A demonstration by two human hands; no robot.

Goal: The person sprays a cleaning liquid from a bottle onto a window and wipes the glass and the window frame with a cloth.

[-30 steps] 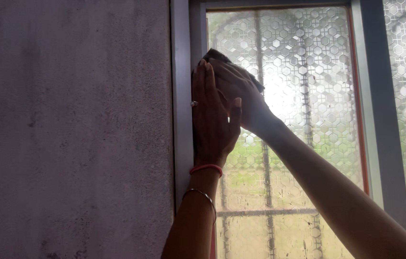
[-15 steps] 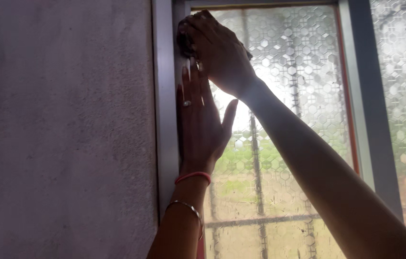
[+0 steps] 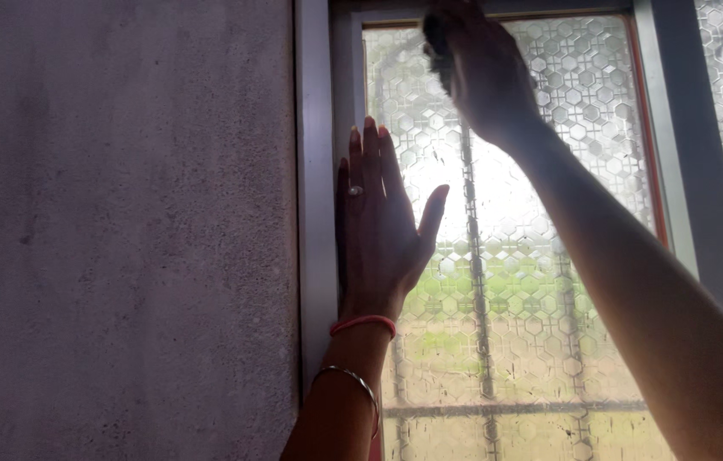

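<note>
left hand [image 3: 378, 226]: flat and open, fingers together, pressed on the patterned glass pane [image 3: 549, 256] right beside the left edge of the grey window frame [image 3: 319, 196]. It grips nothing, just braces. There's 1 ring on a finger, plus a pink band [image 3: 365, 323] and a thin metal bangle [image 3: 353, 380] on the wrist.

right hand [image 3: 477, 64]: up high near the top of the pane, closed around a dark cloth [image 3: 438, 47]. It's blurred, so I can't tell exactly how the cloth is bunched, but the fingers look clenched over it.

cloth position: touching the glass near the top rail, to the right of the upper left corner.

how I'd do it: keep the cloth flat under the palm rather than balled up, so more of it meets the textured glass. Work top down, so loosened dirt doesn't land on wiped parts.

watch out: the embossed pattern probably traps grime, so small circles likely beat long swipes.

behind: metal bars [image 3: 477, 282] and greenery show dimly through the glass.

left of frame: plain rough wall [image 3: 122, 230].
</note>
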